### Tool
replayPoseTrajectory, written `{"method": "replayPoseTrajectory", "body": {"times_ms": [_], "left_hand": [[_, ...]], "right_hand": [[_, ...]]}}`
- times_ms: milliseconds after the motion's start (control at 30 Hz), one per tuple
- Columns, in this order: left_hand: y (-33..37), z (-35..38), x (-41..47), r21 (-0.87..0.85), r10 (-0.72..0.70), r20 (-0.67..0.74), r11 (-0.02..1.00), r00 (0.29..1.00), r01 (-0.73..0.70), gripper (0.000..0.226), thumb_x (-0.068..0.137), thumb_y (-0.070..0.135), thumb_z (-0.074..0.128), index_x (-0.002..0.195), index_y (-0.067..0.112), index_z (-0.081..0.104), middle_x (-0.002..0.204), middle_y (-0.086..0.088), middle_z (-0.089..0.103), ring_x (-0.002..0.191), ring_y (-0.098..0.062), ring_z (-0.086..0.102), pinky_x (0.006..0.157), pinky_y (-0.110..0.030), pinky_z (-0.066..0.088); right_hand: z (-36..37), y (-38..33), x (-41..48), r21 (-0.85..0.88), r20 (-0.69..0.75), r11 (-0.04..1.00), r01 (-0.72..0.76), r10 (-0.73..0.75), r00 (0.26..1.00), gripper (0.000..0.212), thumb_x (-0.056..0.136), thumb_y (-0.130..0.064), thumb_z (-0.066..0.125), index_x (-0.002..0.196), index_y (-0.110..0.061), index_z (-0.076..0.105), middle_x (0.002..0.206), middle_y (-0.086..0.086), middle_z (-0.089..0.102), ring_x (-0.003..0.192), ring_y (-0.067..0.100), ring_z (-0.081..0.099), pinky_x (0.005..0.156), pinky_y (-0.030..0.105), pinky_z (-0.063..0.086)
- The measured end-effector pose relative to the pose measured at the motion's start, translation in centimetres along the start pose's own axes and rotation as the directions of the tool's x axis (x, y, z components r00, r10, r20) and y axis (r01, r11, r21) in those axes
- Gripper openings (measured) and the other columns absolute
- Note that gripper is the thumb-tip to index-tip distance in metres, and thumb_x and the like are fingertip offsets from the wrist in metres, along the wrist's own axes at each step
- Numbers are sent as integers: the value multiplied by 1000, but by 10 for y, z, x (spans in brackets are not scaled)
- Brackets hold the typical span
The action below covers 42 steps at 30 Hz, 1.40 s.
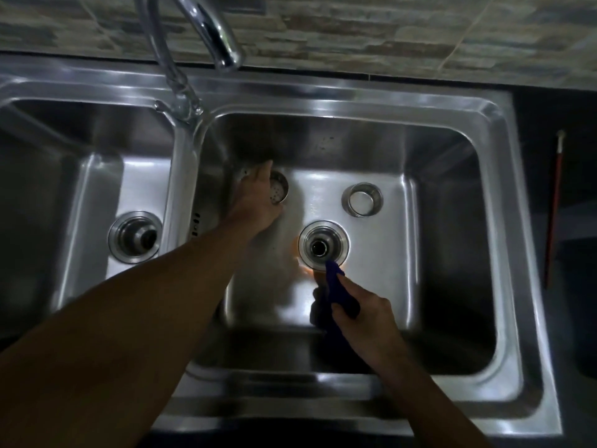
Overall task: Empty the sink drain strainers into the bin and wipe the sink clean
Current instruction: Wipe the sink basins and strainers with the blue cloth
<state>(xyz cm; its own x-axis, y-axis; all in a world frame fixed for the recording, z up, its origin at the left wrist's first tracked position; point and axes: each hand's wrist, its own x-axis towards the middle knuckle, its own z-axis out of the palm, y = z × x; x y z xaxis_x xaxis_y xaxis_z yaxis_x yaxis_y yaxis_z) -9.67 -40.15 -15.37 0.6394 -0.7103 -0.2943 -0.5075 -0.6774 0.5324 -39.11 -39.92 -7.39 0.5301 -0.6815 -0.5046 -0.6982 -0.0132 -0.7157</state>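
I look down into a steel double sink point(323, 92). In the right basin my left hand point(258, 202) grips a perforated steel strainer basket point(278, 189) at the back left of the basin floor. A second strainer basket point(361, 199) stands upright and alone at the back right of the open right drain point(323, 245). My right hand point(365, 312) holds a dark blue cloth point(337, 286) whose tip touches the drain's near rim. An orange stain point(303, 266) rings that drain. The left basin's drain point(135, 237) has no basket in it.
A chrome tap point(206, 30) arches over the divider between the basins. A thin red stick point(553, 208) lies on the dark counter to the right of the sink. A stone-pattern tiled wall runs along the back.
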Motion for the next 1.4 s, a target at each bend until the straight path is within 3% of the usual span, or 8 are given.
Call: {"method": "replayPoseTrajectory", "body": {"times_ms": [233, 500, 667, 833, 933, 1133, 1267, 1400], "left_hand": [[-11, 3, 2, -89, 6, -2, 996, 1000, -6, 105, 73, 23, 88, 158, 17, 27, 165, -9, 24, 154, -27, 15, 127, -39, 18], [-7, -34, -43, -61, 78, 40, 995, 996, -76, 93, 87, 35, 76, 159, 15, 22, 169, -7, 13, 156, -23, 12, 123, -31, 13], [-9, -94, -101, 309, 447, -32, 855, 894, -417, 53, 96, 28, 52, 143, 6, 50, 150, -18, 48, 144, -35, 38, 127, -48, 14], [-31, -110, -149, 343, 342, -97, 893, 935, -291, 56, 103, 32, 30, 151, 5, 40, 163, -15, 31, 154, -31, 23, 127, -49, 11], [-39, -102, -158, 195, 277, -169, 950, 946, -244, 57, 106, 31, 24, 157, 6, 27, 166, -10, 24, 156, -23, 15, 129, -45, 9], [-43, -100, -152, 134, 270, -226, 960, 936, -245, 54, 107, 26, 25, 156, 3, 27, 164, -11, 28, 155, -19, 18, 129, -42, 10], [-44, -99, -151, 144, 270, -225, 959, 936, -242, 53, 106, 22, 27, 155, 4, 31, 163, -12, 30, 155, -22, 21, 128, -47, 14], [-44, -98, -149, 166, 287, -225, 953, 931, -253, 53, 106, 25, 26, 154, 3, 33, 163, -13, 31, 154, -25, 22, 128, -47, 13]], "right_hand": [[-4, 2, 1, -5, 7, 999, -52, 52, 999, 51, 88, -2, 66, 132, -28, 63, 98, -19, 73, 84, -14, 66, 76, -5, 41], [-32, 19, 10, -286, -72, 950, -126, 110, 991, 54, 89, -14, 68, 141, -21, 56, 114, 7, 73, 104, 23, 69, 86, 11, 40], [-45, 40, 38, -449, -101, 876, -177, 147, 984, 69, 94, -11, 57, 157, -12, 28, 146, 18, 48, 130, 35, 50, 114, 35, 37], [-18, 46, 63, -546, -169, 777, -313, 263, 950, 65, 102, -22, 44, 160, -16, 15, 165, 15, 17, 150, 35, 24, 119, 46, 23], [3, 47, 71, -698, -139, 696, -170, 101, 985, 60, 103, -31, 39, 159, -22, 21, 165, 9, 21, 152, 33, 16, 123, 55, 3], [62, 29, 86, -467, -40, 881, 83, -114, 993, 55, 107, -27, 36, 159, -16, 21, 167, 7, 18, 155, 31, 5, 126, 52, 3], [115, 8, 101, -513, -54, 849, 125, -177, 983, 57, 105, -32, 27, 159, -17, 22, 167, 9, 17, 155, 32, 11, 124, 53, 4], [137, 9, 105, -606, 80, 741, 289, -304, 949, 57, 103, -23, 46, 157, -17, 29, 166, 10, 19, 154, 36, 14, 122, 59, 12]]}}
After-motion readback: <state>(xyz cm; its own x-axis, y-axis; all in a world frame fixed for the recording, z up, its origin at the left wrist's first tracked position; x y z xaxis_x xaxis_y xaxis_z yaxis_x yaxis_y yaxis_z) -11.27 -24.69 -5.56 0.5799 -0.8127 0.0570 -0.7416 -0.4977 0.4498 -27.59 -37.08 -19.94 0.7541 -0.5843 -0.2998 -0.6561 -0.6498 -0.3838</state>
